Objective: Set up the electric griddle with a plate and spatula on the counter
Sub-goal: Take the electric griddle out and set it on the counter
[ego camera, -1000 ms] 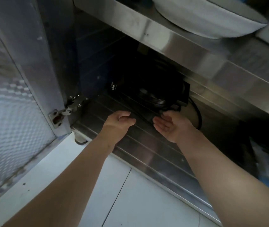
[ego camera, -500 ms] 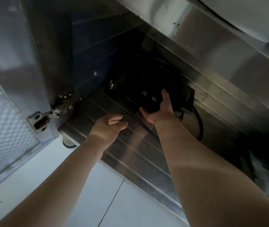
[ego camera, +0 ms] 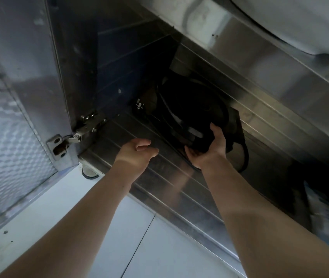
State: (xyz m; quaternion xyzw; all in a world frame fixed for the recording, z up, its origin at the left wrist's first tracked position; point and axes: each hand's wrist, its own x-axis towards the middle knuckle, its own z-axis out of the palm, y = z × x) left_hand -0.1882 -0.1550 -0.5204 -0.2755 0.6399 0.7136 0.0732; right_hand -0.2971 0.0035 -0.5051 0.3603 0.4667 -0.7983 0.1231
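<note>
My right hand [ego camera: 205, 149] now grips the griddle [ego camera: 191, 109] by its near edge; left hand [ego camera: 137, 151] beside it curls loosely, empty. Likely heavy, rigid: take both sides.

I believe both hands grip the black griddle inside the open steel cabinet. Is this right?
Not fully. Only the right hand grips the black griddle inside the open steel cabinet. The left hand holds nothing; it is apart from the griddle, with loosely curled fingers. The head view shows this.
</note>
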